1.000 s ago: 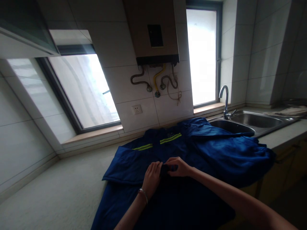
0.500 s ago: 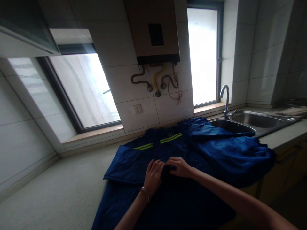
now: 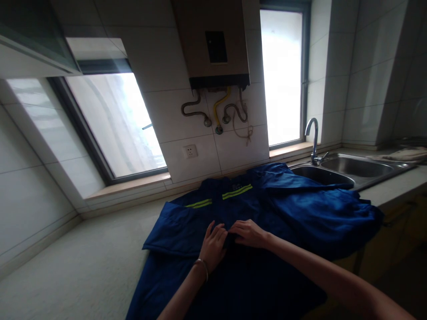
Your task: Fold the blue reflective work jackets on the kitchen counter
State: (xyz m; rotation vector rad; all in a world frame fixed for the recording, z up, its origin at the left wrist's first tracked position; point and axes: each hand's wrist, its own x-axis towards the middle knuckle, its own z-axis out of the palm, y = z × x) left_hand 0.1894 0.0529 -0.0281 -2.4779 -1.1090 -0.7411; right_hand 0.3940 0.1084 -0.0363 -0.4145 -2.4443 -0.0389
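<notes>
Blue jacket (image 3: 263, 278) spread over a kitchen countertop (image 3: 90, 249), with work at its centre front judged to be partway. At left, the laying-out appears complete: a panel, apparently one sleeve (image 3: 176, 229), lies flat over the garment. At centre, the left hand (image 3: 213, 242) rests on the front with fingers bent; whether it grips cannot be told. Just beside it, the right hand (image 3: 248, 233) has thumb and fingers drawn together on the dark cloth. The front beneath the fingertips is too dark to show whether any fastening is closed, so what remains there is uncertain. At right, a loose mass, seemingly the other sleeve (image 3: 316, 218), is left unsmoothed. Materials, in the same order: the countertop is pale, with a faintly mottled surface; the left-hand panel is matte and straight-edged; a thin, shiny bracelet (image 3: 202, 266) rings the left wrist; double yellow-green stripes (image 3: 237, 191) form narrow parallel bands across the chest; the right-hand mass has a slight sheen and soft, rounded folds; beyond it, the metal sink (image 3: 358, 166) shows smooth, round-cornered basins beneath a hooked, polished faucet (image 3: 315, 138).
</notes>
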